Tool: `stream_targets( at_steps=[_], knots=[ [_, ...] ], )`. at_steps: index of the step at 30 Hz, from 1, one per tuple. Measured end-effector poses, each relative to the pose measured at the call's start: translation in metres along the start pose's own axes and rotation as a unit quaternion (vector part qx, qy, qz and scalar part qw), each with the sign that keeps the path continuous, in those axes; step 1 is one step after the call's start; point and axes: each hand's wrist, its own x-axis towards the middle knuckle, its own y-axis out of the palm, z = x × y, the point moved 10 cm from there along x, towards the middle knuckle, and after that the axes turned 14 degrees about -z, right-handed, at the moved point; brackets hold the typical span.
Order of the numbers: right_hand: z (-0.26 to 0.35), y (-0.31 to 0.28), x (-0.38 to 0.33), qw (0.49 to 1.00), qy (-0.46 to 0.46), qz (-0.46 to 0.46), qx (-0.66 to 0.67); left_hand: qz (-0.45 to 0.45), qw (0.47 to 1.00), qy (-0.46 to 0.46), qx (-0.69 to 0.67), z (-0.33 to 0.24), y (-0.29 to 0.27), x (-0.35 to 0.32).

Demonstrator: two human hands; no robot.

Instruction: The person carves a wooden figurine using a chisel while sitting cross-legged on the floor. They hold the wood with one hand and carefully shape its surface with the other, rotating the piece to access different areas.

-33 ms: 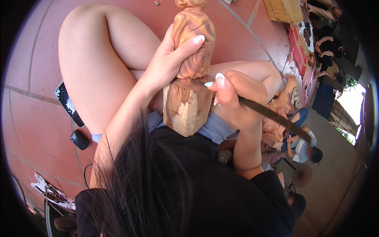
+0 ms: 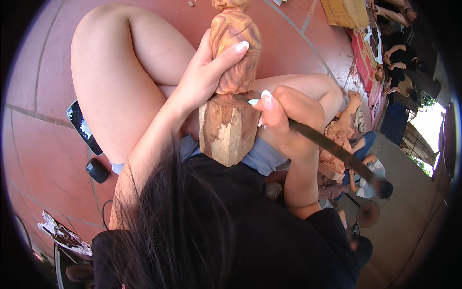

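Note:
A carved wooden figure [image 2: 236, 43] stands on a rough square wooden base [image 2: 227, 129] and rests on my lap between my bent legs. My left hand [image 2: 204, 77] wraps around the figure's middle, thumb across its front. My right hand [image 2: 288, 120] grips a long dark carving tool [image 2: 337, 149]. The tool's tip, hidden behind my fingers, meets the wood where the figure joins the base. My dark hair covers the lower middle of the view.
I sit on a red tiled floor [image 2: 43, 159]. A dark phone [image 2: 83, 126] and a small black object [image 2: 97, 170] lie to my left. At right are other carved wooden pieces [image 2: 341, 127], a seated person [image 2: 368, 168], a round fan [image 2: 368, 213] and a yellow crate [image 2: 349, 12].

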Motion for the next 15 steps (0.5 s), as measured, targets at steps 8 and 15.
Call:
stream_targets(
  at_steps=[8,15],
  knots=[
    [-0.015,-0.003,-0.001,0.997,0.056,-0.033,0.041,0.006,1.0,-0.003,0.014,-0.003,0.004,-0.001],
    [-0.023,-0.002,-0.006,0.995,0.091,0.013,0.026,0.017,1.0,0.011,-0.001,-0.004,0.007,-0.005]
  ],
)
